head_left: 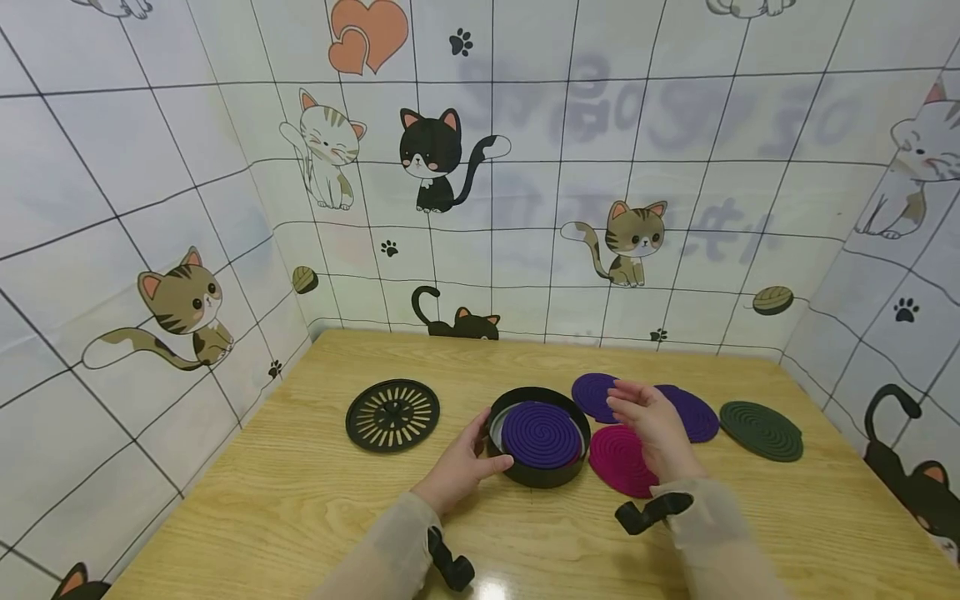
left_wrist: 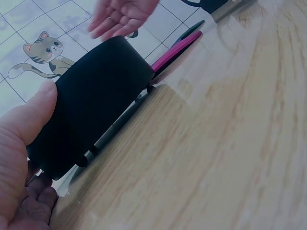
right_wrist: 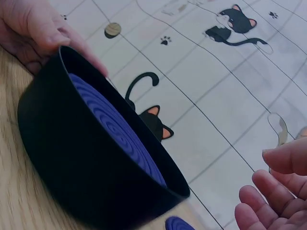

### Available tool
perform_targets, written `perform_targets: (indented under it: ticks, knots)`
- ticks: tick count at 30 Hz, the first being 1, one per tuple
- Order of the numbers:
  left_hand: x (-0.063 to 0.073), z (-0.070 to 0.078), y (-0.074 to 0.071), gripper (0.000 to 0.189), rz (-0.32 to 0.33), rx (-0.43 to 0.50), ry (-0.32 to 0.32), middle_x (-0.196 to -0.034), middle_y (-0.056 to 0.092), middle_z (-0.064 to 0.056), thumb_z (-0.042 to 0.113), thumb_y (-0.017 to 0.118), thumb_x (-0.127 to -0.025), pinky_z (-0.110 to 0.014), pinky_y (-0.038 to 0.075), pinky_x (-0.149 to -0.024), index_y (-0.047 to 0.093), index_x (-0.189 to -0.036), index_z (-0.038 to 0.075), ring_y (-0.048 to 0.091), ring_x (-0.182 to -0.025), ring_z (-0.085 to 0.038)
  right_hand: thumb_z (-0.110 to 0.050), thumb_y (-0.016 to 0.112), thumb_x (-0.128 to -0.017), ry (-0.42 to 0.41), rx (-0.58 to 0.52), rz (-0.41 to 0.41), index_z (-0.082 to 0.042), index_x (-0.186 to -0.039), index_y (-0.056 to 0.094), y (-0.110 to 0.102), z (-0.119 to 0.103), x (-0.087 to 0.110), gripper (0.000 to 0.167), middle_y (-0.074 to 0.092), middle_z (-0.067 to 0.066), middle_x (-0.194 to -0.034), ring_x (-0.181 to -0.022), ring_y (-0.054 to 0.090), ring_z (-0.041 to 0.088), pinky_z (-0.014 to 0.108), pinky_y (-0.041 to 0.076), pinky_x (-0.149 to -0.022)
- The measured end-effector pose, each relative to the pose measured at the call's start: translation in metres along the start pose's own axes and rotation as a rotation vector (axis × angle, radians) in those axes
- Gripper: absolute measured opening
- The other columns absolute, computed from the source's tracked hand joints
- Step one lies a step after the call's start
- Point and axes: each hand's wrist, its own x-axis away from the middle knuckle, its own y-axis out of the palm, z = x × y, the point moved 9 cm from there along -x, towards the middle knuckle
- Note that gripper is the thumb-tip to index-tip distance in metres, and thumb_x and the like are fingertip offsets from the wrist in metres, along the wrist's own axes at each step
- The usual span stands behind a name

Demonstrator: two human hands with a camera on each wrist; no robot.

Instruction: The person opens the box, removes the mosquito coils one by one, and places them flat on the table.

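Note:
A black round mosquito coil box (head_left: 545, 477) stands on the table with a purple mosquito coil (head_left: 541, 435) lying in it, tilted a little. My left hand (head_left: 459, 468) grips the box's left side, thumb at the near rim and fingers round the wall. In the right wrist view the purple spiral shows below the box's rim (right_wrist: 125, 98). My right hand (head_left: 660, 429) is held in the air right of the box, fingers loosely extended and holding nothing. Below it lies a pink coil (head_left: 621, 461), partly hidden by the hand.
Two more purple coils, one behind the box (head_left: 595, 395) and one farther right (head_left: 692, 414), lie on the wooden table (head_left: 300, 508). A green coil (head_left: 761, 431) is at the far right. To the left lies a black slotted lid (head_left: 393, 416). Cat-print cloth surrounds the table.

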Motion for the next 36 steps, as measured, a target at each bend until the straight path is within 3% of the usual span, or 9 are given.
perform_targets:
  ticks: [6, 15, 27, 36]
  knots:
    - [0.001, 0.001, 0.0, 0.095, -0.001, -0.001, 0.008, -0.152, 0.032, -0.017, 0.029, 0.077, -0.083, -0.052, 0.025, -0.112, 0.017, -0.155, 0.013, 0.028, -0.139, -0.039, -0.006, 0.058, -0.096, -0.038, 0.025, -0.077, 0.006, -0.138, 0.041, 0.034, -0.009, -0.003, 0.048, 0.055, 0.018, -0.125, -0.093, 0.057, 0.002, 0.034, 0.045, -0.094]
    - [-0.001, -0.003, 0.0, 0.097, -0.004, -0.017, -0.006, -0.152, 0.032, -0.015, 0.035, 0.077, -0.082, -0.05, 0.025, -0.113, 0.018, -0.155, 0.014, 0.028, -0.139, -0.038, -0.005, 0.06, -0.094, -0.038, 0.138, -0.124, 0.002, -0.136, 0.046, 0.067, -0.002, -0.006, 0.045, 0.051, 0.025, -0.131, -0.121, 0.048, 0.035, 0.051, 0.035, -0.107]
    - [0.002, -0.001, 0.0, 0.098, -0.002, -0.021, -0.017, -0.153, 0.031, -0.013, 0.037, 0.077, -0.081, -0.05, 0.025, -0.113, 0.017, -0.155, 0.015, 0.027, -0.14, -0.036, -0.005, 0.062, -0.09, -0.051, 0.334, -0.089, 0.004, -0.134, 0.048, 0.091, 0.003, -0.01, 0.047, 0.051, 0.025, -0.132, -0.123, 0.047, 0.038, 0.052, 0.041, -0.101]
    - [0.003, 0.002, 0.002, 0.095, -0.01, -0.004, -0.013, -0.153, 0.031, -0.016, 0.033, 0.076, -0.084, -0.053, 0.024, -0.112, 0.017, -0.155, 0.014, 0.026, -0.14, -0.04, -0.007, 0.064, -0.088, -0.068, 0.442, -0.076, 0.003, -0.131, 0.052, 0.097, 0.003, -0.01, 0.046, 0.051, 0.023, -0.134, -0.126, 0.044, 0.039, 0.053, 0.037, -0.104]
